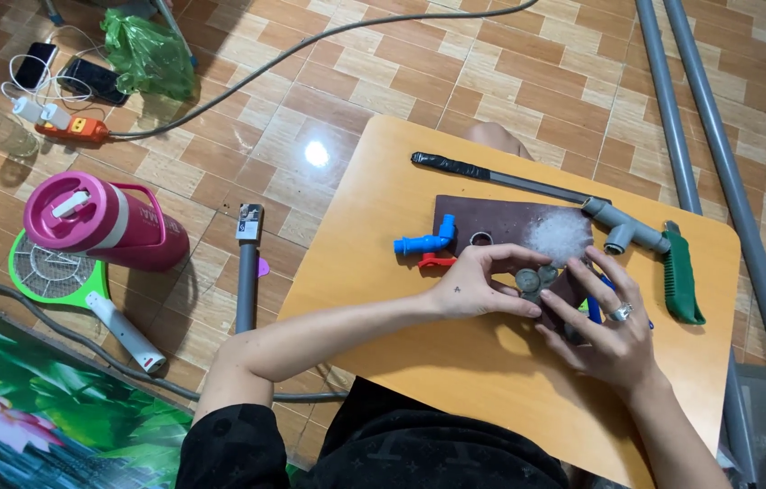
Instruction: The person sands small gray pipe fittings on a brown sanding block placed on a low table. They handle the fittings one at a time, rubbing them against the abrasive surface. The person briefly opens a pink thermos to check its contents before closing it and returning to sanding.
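Fingers of left hand and right hand pinch, half hiding, grey fitting

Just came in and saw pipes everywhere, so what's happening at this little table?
A person sits at a small wooden table, both hands on a small grey multi-lobed plumbing fitting lying on a dark brown mat. The left hand and the ringed right hand pinch it between their fingertips. Close by lie a blue plastic tap, a grey pipe tee, a wad of white fibre and a green-handled tool.
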